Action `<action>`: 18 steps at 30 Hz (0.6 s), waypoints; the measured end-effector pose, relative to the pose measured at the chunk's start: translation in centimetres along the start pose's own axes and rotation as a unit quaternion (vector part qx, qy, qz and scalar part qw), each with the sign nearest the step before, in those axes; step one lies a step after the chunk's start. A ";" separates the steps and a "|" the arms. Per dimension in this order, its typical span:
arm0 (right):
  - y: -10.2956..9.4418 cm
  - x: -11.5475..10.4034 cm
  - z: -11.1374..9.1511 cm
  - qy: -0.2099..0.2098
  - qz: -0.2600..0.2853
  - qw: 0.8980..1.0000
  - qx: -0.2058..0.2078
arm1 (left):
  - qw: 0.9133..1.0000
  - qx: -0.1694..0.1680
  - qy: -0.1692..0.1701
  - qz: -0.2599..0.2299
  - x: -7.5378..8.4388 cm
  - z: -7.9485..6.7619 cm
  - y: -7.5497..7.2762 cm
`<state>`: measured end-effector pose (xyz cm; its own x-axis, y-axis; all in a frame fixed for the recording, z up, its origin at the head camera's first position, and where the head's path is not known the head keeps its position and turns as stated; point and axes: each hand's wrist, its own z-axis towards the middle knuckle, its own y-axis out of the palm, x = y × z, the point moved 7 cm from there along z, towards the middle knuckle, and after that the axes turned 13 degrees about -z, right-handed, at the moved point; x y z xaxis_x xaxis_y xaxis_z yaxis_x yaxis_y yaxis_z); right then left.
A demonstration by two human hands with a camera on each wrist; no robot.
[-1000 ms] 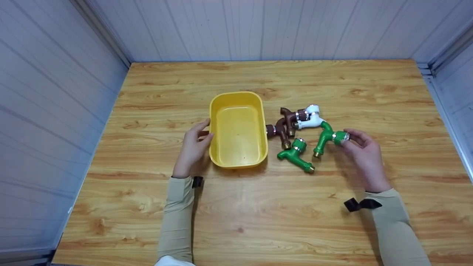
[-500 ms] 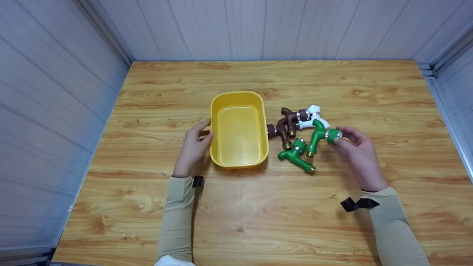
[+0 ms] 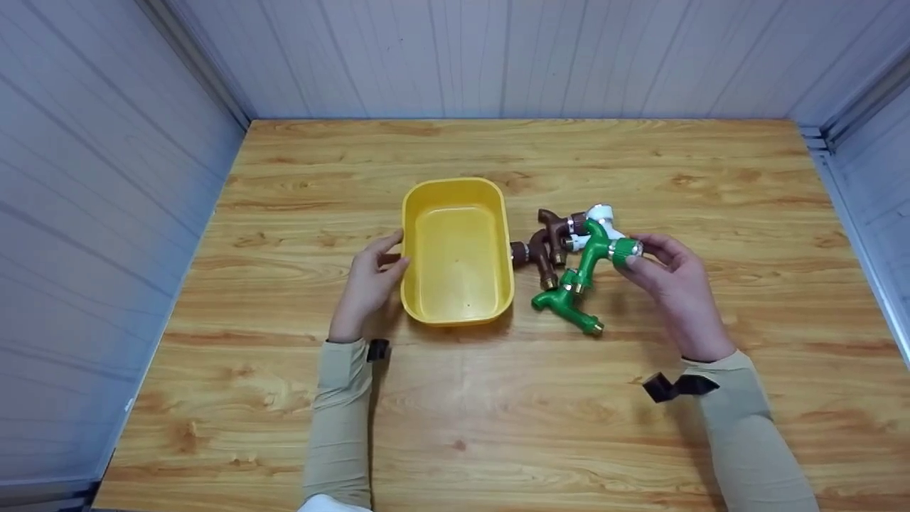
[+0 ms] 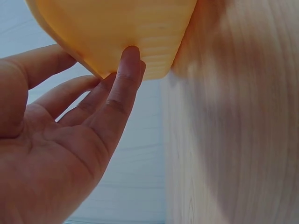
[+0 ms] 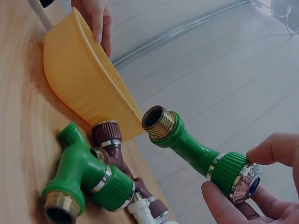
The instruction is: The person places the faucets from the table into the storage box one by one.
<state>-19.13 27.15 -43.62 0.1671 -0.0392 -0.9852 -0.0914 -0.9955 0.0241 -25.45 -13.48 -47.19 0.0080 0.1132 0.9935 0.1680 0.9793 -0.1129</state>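
Observation:
My right hand (image 3: 672,288) pinches a green tap (image 3: 596,252) by its ribbed knob, between thumb and fingers. The tap is raised over the other taps, its brass threaded end (image 5: 159,122) pointing away from the hand. My left hand (image 3: 373,281) rests its fingers against the left side of a yellow plastic bin (image 3: 458,320). In the left wrist view, extended fingers (image 4: 122,86) touch the bin's outer wall. Below the held tap lies a second green tap (image 3: 569,307), partly covered by it in the head view.
Two brown taps (image 3: 544,264) lie together right of the bin, one knob at its wall. A white tap (image 3: 601,213) lies behind, partly hidden by the held tap. White panel walls (image 3: 498,57) border the wooden table (image 3: 455,441) at the back and sides.
My right hand has carried the green tap leftward, from the right of the group to over the other taps. The left hand and the bin have stayed in place.

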 end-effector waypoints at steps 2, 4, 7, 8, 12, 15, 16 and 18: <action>0.5 -0.4 0.2 -0.013 0.013 1.000 -0.010 | 1.000 0.000 -0.003 0.000 0.1 0.0 0.0; 1.0 -0.7 0.3 -0.024 0.021 0.999 -0.019 | 1.000 -0.002 -0.002 -0.003 0.2 0.0 0.0; 1.7 -1.2 0.4 -0.036 0.030 0.998 -0.032 | 1.000 -0.007 0.002 -0.015 0.3 -0.1 0.0; 2.0 -1.3 0.4 -0.038 0.032 0.998 -0.037 | 1.000 -0.009 0.002 -0.018 0.3 -0.2 0.0; 2.9 -1.8 0.6 -0.044 0.023 0.998 -0.049 | 1.000 -0.009 -0.005 -0.015 0.2 -0.2 0.0; 3.7 -2.2 0.7 -0.050 0.011 0.997 -0.058 | 1.000 -0.009 -0.005 -0.005 0.2 -0.2 0.0; 3.9 -2.3 0.7 -0.052 0.006 0.997 -0.062 | 1.000 -0.007 -0.004 -0.002 0.1 -0.1 0.0; 4.5 -2.6 0.8 -0.057 -0.001 0.996 -0.070 | 1.000 -0.007 0.000 0.001 0.1 0.0 0.0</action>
<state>-20.74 22.87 -41.05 0.0541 -0.0357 -0.9979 0.0478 -0.9981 0.0383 -25.45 -13.43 -47.09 0.0083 0.1142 0.9934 0.1810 0.9769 -0.1138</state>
